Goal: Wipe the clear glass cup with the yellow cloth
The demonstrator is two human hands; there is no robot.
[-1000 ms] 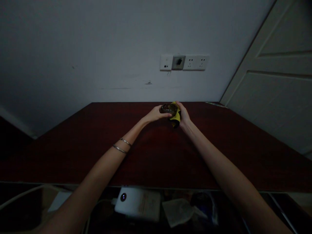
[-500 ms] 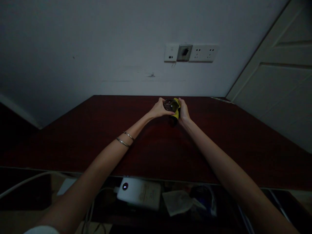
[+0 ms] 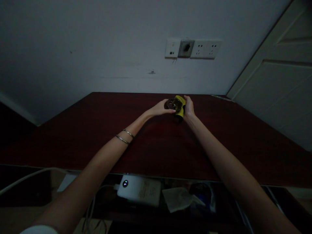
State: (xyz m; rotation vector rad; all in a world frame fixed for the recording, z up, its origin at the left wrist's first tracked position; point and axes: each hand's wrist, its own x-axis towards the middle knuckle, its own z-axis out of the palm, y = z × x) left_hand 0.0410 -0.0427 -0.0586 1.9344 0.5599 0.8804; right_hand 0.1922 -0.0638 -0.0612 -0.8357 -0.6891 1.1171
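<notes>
Over the far part of the dark red-brown tabletop point(image 3: 156, 146), my two hands meet around a small object. My left hand point(image 3: 161, 108), with two bracelets on the forearm, grips a dark, see-through, glass-like piece point(image 3: 171, 104) between thumb and fingers. From the right, my right hand point(image 3: 189, 106) is closed around a yellow-and-black thing point(image 3: 180, 112) pressed against the see-through piece. Dim light hides the exact kind of both parts. The fingers of my right hand are partly hidden behind the yellow part.
Wall sockets point(image 3: 206, 49) sit on the pale wall behind the table. A panelled door point(image 3: 280, 84) stands at the right. Below the table's front edge, a shelf holds a white power bank point(image 3: 138, 190) with a cable and a crumpled pale tissue point(image 3: 177, 199).
My right hand and the yellow part have shifted slightly right, and more of the yellow part shows. The left hand keeps its grip on the see-through piece.
</notes>
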